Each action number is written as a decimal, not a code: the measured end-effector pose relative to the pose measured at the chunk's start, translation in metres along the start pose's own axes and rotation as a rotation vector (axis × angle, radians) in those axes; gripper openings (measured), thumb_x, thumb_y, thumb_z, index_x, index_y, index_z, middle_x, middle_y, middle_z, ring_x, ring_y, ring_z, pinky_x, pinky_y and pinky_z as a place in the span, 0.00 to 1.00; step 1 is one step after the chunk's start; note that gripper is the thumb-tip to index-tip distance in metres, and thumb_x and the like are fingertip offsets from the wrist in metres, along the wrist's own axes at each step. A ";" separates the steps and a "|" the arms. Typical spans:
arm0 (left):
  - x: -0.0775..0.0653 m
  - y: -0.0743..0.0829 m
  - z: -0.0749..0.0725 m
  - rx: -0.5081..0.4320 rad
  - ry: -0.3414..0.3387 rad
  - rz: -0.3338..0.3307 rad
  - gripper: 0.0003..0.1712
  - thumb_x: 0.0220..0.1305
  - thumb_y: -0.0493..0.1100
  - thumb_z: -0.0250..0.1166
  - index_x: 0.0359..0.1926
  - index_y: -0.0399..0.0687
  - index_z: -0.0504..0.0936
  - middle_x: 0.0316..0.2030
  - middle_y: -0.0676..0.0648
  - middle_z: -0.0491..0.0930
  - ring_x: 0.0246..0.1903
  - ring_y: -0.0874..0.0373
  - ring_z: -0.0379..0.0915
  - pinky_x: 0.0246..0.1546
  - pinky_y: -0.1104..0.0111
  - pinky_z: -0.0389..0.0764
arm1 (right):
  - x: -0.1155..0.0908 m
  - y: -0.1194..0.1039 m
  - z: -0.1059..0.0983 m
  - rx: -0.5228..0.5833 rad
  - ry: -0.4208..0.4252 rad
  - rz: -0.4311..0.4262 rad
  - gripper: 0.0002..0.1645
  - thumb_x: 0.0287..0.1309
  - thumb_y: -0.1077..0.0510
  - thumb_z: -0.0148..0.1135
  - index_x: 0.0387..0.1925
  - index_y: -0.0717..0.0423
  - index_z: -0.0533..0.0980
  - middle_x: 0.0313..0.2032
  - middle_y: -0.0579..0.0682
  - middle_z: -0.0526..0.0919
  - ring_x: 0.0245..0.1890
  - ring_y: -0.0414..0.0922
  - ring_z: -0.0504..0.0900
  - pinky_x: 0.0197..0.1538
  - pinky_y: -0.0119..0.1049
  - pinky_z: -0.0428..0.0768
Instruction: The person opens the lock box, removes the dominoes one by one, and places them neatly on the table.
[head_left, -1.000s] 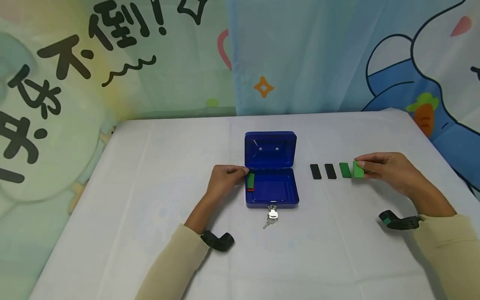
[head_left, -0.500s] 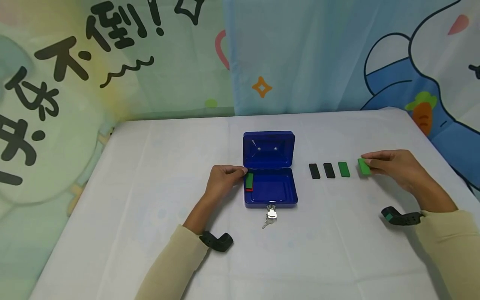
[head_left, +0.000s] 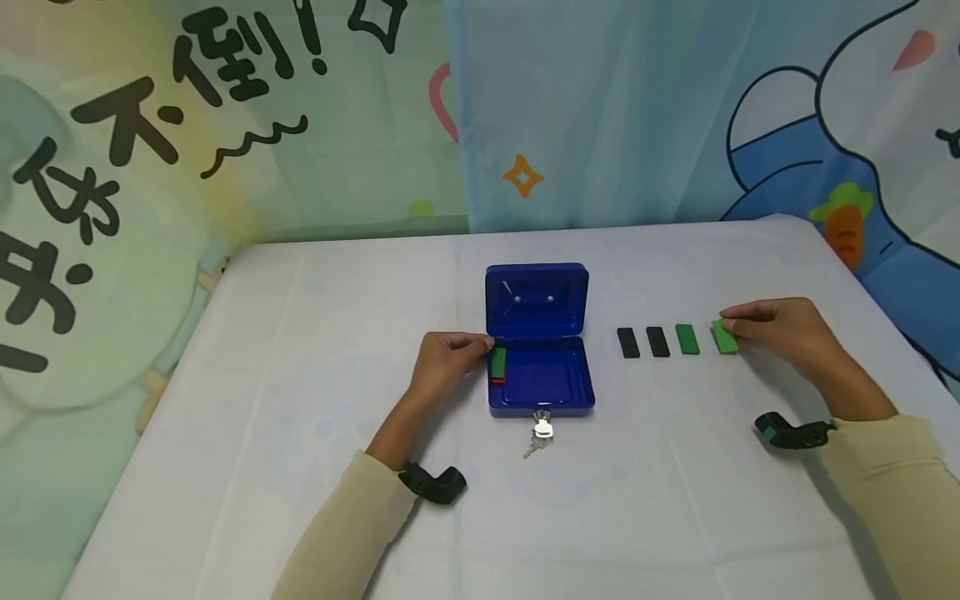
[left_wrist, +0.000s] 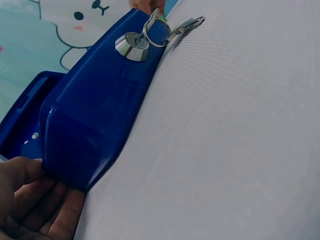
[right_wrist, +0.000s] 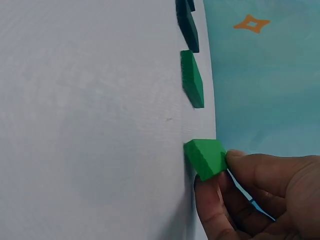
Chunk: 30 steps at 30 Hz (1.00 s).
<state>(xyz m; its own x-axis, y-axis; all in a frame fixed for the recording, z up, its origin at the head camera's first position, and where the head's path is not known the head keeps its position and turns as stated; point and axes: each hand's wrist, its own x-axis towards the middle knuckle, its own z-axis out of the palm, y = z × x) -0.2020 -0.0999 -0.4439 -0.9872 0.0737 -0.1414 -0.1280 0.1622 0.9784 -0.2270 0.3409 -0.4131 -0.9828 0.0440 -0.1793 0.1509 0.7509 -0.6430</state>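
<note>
A blue cash box (head_left: 543,412) lies with its lid (head_left: 537,300) raised. My left hand (head_left: 450,360) grips the box's left wall, the thumb at the rim and the fingers along the outside in the left wrist view. Inside at the left, a green block (head_left: 498,362) lies over a red one (head_left: 498,381), partly hiding it. My right hand (head_left: 780,329) pinches a bright green block (right_wrist: 206,158) between thumb and fingers at the right end of a row. Left of it lie a darker green block (head_left: 687,339) and two black blocks (head_left: 657,342).
A lock with keys (head_left: 542,432) on a ring hangs at the box's front. White cloth covers the table (head_left: 600,517). A printed curtain (head_left: 600,108) stands behind the far edge. Each wrist wears a black camera band (head_left: 433,483).
My right hand has moved the bright green block right, away from the darker green one, and tilted it, then shifted slightly back. My left hand stays at the box.
</note>
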 end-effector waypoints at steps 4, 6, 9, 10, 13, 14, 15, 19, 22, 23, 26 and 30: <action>0.000 0.000 0.000 -0.002 0.002 -0.003 0.11 0.63 0.41 0.66 0.41 0.37 0.88 0.40 0.45 0.86 0.39 0.56 0.83 0.44 0.67 0.82 | -0.001 0.000 0.002 0.013 0.006 0.014 0.31 0.68 0.46 0.56 0.57 0.70 0.74 0.56 0.71 0.73 0.54 0.62 0.69 0.47 0.52 0.73; 0.000 0.001 0.000 -0.008 0.000 -0.004 0.12 0.63 0.41 0.66 0.41 0.37 0.88 0.40 0.45 0.86 0.39 0.56 0.83 0.44 0.67 0.82 | -0.001 0.001 0.003 0.023 0.014 0.035 0.30 0.69 0.47 0.55 0.58 0.69 0.73 0.59 0.71 0.70 0.59 0.65 0.66 0.52 0.59 0.70; 0.000 0.001 0.001 -0.010 -0.004 -0.002 0.12 0.63 0.42 0.66 0.41 0.37 0.88 0.40 0.45 0.85 0.40 0.56 0.83 0.44 0.67 0.82 | -0.001 0.001 0.003 0.042 0.028 0.072 0.30 0.70 0.48 0.53 0.61 0.68 0.71 0.63 0.72 0.66 0.63 0.68 0.60 0.59 0.66 0.64; 0.000 0.002 0.001 -0.009 -0.005 -0.004 0.12 0.63 0.42 0.66 0.41 0.37 0.88 0.41 0.45 0.85 0.41 0.56 0.83 0.43 0.67 0.82 | -0.001 0.001 0.003 0.046 0.036 0.082 0.30 0.71 0.48 0.52 0.61 0.67 0.71 0.63 0.71 0.66 0.63 0.68 0.61 0.59 0.66 0.64; 0.000 0.002 0.001 -0.007 -0.008 -0.007 0.12 0.63 0.42 0.66 0.41 0.37 0.88 0.41 0.45 0.85 0.42 0.57 0.82 0.43 0.67 0.82 | -0.003 -0.001 0.003 0.065 0.060 0.089 0.32 0.70 0.45 0.51 0.63 0.66 0.70 0.64 0.70 0.66 0.64 0.66 0.62 0.60 0.65 0.64; 0.001 0.002 0.001 -0.009 -0.009 -0.008 0.12 0.63 0.42 0.67 0.41 0.37 0.88 0.41 0.45 0.85 0.42 0.56 0.82 0.43 0.67 0.82 | -0.004 -0.003 0.003 0.072 0.070 0.081 0.32 0.70 0.45 0.52 0.63 0.65 0.70 0.63 0.69 0.67 0.64 0.65 0.62 0.61 0.64 0.64; 0.001 0.003 0.001 -0.010 -0.010 -0.008 0.12 0.63 0.42 0.67 0.41 0.37 0.88 0.41 0.45 0.85 0.42 0.56 0.82 0.43 0.67 0.82 | -0.006 -0.005 0.004 0.076 0.081 0.072 0.33 0.70 0.44 0.52 0.63 0.65 0.70 0.63 0.68 0.69 0.64 0.64 0.63 0.61 0.63 0.65; 0.001 0.003 0.001 -0.008 -0.009 -0.006 0.12 0.63 0.42 0.67 0.40 0.37 0.88 0.41 0.45 0.85 0.42 0.56 0.82 0.43 0.67 0.82 | -0.011 -0.018 0.005 0.092 0.095 0.026 0.36 0.68 0.40 0.54 0.64 0.63 0.70 0.62 0.65 0.71 0.63 0.60 0.65 0.62 0.59 0.66; 0.002 0.002 0.000 -0.008 -0.004 -0.009 0.12 0.63 0.42 0.67 0.40 0.37 0.88 0.40 0.45 0.85 0.41 0.56 0.82 0.43 0.67 0.82 | -0.013 -0.027 0.007 0.114 0.069 0.016 0.39 0.66 0.36 0.54 0.64 0.61 0.70 0.62 0.63 0.71 0.64 0.59 0.65 0.63 0.59 0.65; 0.002 0.002 0.000 -0.008 -0.002 -0.010 0.12 0.62 0.42 0.67 0.40 0.37 0.88 0.40 0.45 0.85 0.41 0.57 0.82 0.44 0.67 0.82 | -0.013 -0.030 0.008 0.124 0.056 0.011 0.39 0.65 0.35 0.54 0.64 0.60 0.70 0.62 0.63 0.71 0.64 0.59 0.64 0.63 0.60 0.64; 0.002 0.001 0.000 -0.015 -0.002 -0.013 0.12 0.63 0.42 0.67 0.41 0.37 0.88 0.40 0.45 0.86 0.41 0.56 0.83 0.44 0.67 0.82 | -0.012 -0.033 0.009 0.158 0.026 -0.015 0.40 0.63 0.34 0.56 0.64 0.59 0.71 0.61 0.55 0.74 0.64 0.56 0.64 0.64 0.61 0.62; 0.003 0.001 0.000 -0.019 -0.001 -0.023 0.12 0.62 0.42 0.67 0.41 0.37 0.88 0.40 0.45 0.85 0.40 0.56 0.83 0.44 0.67 0.82 | -0.013 -0.036 0.010 0.195 -0.010 -0.072 0.38 0.63 0.37 0.59 0.63 0.60 0.72 0.48 0.32 0.79 0.55 0.38 0.72 0.63 0.47 0.68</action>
<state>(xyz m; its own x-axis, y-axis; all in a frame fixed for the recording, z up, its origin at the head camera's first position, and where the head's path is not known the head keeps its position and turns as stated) -0.2046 -0.0999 -0.4436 -0.9840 0.0709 -0.1635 -0.1520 0.1455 0.9776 -0.2185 0.3063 -0.3953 -0.9909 -0.0124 -0.1340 0.0986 0.6101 -0.7862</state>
